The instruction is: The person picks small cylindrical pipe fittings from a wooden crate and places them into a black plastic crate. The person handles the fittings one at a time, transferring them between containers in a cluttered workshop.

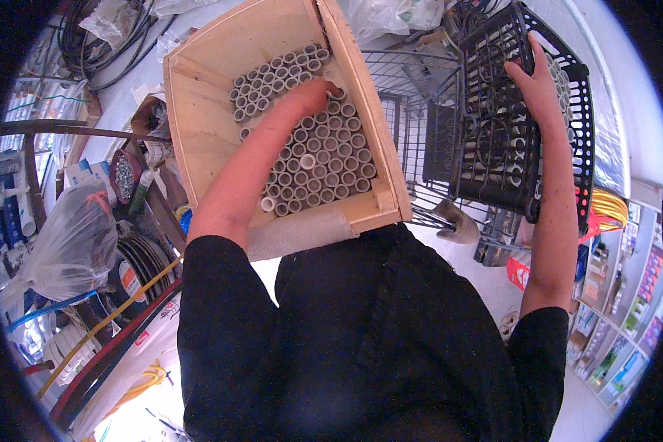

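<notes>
My left hand (316,95) reaches into an open plywood box (199,143) whose floor is packed with grey plastic pipe pieces (330,145) standing on end. Its fingertips are at the rim of one piece near the box's right wall; the hand hides whether they grip it. A whiter piece (308,162) stands among the grey ones, and a bare strip crosses the rows under my forearm. To the right, my right hand (538,88) has its thumb and fingers over the rim of a black slatted plastic crate (497,121). More grey pipe pieces (558,83) lie inside that crate.
A wire rack (409,121) stands between box and crate. On the left are a metal bar (83,129), a knotted clear plastic bag (74,237) and a bowl of small metal parts (125,175). Stocked shelves (613,309) and a yellow cable coil (609,210) are at the right.
</notes>
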Demonstrator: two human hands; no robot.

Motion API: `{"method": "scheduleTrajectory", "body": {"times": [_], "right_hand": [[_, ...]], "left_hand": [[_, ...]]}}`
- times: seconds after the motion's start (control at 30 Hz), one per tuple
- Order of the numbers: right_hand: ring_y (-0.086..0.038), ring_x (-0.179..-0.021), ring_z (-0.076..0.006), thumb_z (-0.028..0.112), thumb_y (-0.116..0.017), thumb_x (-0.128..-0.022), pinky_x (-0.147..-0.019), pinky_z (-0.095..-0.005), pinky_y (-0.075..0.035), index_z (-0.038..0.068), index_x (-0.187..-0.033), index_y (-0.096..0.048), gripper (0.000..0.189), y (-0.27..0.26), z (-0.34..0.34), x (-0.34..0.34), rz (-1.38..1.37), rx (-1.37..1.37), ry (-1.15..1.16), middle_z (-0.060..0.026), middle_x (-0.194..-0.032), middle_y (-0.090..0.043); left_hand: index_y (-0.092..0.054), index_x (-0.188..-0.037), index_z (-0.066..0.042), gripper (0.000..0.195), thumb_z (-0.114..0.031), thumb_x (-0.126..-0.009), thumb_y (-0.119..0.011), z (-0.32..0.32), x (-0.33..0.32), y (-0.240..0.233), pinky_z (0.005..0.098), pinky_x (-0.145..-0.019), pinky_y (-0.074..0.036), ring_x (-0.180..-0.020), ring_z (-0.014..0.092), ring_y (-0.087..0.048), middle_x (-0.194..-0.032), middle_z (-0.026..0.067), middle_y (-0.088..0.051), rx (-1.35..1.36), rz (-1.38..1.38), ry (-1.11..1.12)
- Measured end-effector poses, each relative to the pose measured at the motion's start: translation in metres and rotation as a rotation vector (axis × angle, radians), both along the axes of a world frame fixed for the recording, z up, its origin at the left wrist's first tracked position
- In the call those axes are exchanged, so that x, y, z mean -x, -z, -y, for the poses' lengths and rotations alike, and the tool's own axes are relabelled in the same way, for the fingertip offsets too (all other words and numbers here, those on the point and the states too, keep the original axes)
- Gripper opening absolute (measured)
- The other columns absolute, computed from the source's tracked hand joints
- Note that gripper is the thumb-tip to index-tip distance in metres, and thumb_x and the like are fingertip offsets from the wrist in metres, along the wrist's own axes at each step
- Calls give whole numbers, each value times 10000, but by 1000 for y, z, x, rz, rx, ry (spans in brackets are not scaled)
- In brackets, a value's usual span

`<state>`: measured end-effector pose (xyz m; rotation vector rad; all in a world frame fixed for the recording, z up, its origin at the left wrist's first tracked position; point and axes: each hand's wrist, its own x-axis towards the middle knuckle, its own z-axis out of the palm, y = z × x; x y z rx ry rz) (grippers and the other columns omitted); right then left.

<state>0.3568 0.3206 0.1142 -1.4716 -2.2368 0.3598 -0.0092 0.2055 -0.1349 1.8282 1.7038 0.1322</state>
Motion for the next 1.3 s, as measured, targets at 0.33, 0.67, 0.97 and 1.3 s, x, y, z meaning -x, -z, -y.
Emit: {"method": "scheduleTrajectory", "body": {"times": [0.33,0.67,0.97,1.3], "right_hand": [[-552,-1129,-360,333,-664,-791,-975,-404,-409,149,-1432,-315,754,10,-10,-8,2,-60,5,-200,-1289,-526],[-523,-1140,-253,289,-661,-817,-1002,-336,-368,94,-1440,-305,743,7,-7,-6,-12,5,9,-167,-1294,-512],[-527,-1133,-250,298,-666,-819,-998,-335,-371,109,-1440,-311,740,5,-4,-2,-10,1,26,-158,-1283,-520],[-526,-1128,-240,294,-671,-821,-1001,-330,-367,108,-1438,-315,736,14,-17,-17,-32,-22,-49,-145,-1264,-533]], "left_hand": [[-635,-1154,-189,412,-85,-756,-633,10,0,-18,409,-875,-498,-1067,275,-602,-1151,101,-634,-145,-118,12],[-617,-1166,-127,402,-58,-771,-576,10,8,-3,392,-871,-495,-1023,308,-617,-1098,142,-649,-56,27,-141],[-623,-1172,-105,391,-56,-787,-573,17,20,14,371,-885,-488,-993,279,-634,-1088,144,-659,-27,132,-170],[-652,-1110,-67,310,-64,-827,-526,19,85,-24,344,-813,-501,-908,259,-661,-977,146,-688,-297,297,-431]]}}
